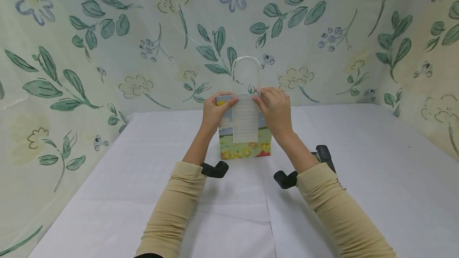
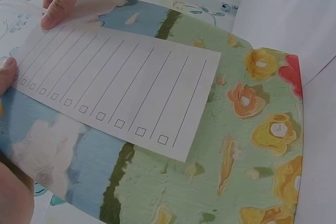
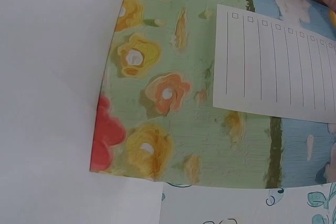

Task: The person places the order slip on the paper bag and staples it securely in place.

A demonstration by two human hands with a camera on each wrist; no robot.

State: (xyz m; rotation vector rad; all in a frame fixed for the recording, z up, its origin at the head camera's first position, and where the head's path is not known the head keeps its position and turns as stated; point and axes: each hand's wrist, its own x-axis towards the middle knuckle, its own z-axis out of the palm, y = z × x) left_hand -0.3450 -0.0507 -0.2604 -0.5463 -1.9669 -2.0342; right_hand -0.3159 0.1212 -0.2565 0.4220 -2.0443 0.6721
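On the white table (image 1: 143,178), toward 12 o'clock, a flower-painted paper bag (image 1: 247,150) is held upright. At the bag's 10 o'clock the left hand (image 1: 214,110) grasps its rim, thumb on one top corner of a ruled slip (image 1: 245,122) laid against the front. At 2 o'clock the right hand (image 1: 276,108) pinches the slip's other top corner; whether it also grips the rim is hard to tell. A thin handle (image 1: 246,57) arches at 12 o'clock.

No readable txt, nos. or brands; just a row of chkboxes (image 2: 100,116) w/ ruled lines (image 2: 132,83) on white slip (image 2: 123,85).
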